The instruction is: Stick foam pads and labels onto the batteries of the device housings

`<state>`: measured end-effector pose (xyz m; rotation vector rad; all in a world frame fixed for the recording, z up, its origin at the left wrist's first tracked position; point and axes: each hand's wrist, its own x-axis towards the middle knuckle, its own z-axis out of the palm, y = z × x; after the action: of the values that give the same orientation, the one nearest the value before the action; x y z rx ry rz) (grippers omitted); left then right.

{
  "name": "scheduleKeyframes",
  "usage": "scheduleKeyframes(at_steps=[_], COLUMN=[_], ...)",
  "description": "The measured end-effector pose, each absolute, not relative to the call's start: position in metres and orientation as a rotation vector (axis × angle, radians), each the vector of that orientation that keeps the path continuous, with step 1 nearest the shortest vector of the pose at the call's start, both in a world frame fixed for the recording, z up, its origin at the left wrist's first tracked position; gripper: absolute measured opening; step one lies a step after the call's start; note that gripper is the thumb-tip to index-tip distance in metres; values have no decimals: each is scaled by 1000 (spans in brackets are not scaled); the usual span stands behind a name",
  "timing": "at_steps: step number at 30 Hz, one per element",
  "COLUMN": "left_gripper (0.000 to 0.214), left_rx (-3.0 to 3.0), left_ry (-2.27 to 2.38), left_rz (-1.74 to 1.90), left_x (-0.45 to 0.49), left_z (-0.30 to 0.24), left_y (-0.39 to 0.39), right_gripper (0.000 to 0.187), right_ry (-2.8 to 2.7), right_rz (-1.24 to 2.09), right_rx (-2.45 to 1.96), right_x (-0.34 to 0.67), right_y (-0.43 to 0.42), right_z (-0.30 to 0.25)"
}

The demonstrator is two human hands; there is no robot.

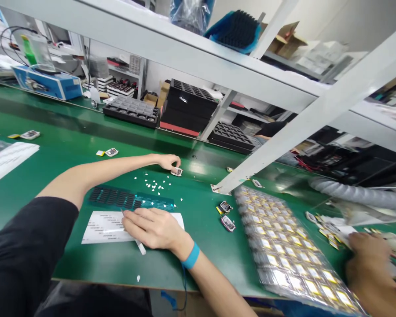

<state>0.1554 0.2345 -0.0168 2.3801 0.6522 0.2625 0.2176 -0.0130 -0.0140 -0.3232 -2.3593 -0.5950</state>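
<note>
small modules (228,223): 3 mid-frame, 2 left | white label sheet (100,229): 1 | blue strip (119,197): 1 | clear parts tray (260,268): 1 | blue machine (48,82): 1 upper left

Your left hand (170,162) reaches far out across the green work mat (53,167), fingertips pinched on a small silver-and-white rectangular module (177,172). Your right hand (152,229), with a blue band at the wrist, rests on a white printed paper sheet (99,226) and grips a slim white stick tool (140,247). Just beyond lies a strip of black pads on blue film (119,198), with tiny white scraps (153,184) scattered past it. Another person's hand (366,257) works at the right, beside a clear plastic tray of yellow-tabbed cells (284,246).
</note>
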Motion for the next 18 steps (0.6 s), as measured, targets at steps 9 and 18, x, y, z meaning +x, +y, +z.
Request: scheduleKeyframes(at_steps=[9, 18], left_gripper=[21, 21], left_rx=[1900, 1336], left_ry=[847, 824], left_rz=[840, 926], left_x=[42, 5], left_z=[34, 15], left_y=[114, 4], right_gripper=[37, 18], right_ry=[-2142, -1877], right_rz=[-189, 34], right_rx=[-378, -957], right_x=[224, 221], right_y=[-18, -23], right_z=[-11, -8])
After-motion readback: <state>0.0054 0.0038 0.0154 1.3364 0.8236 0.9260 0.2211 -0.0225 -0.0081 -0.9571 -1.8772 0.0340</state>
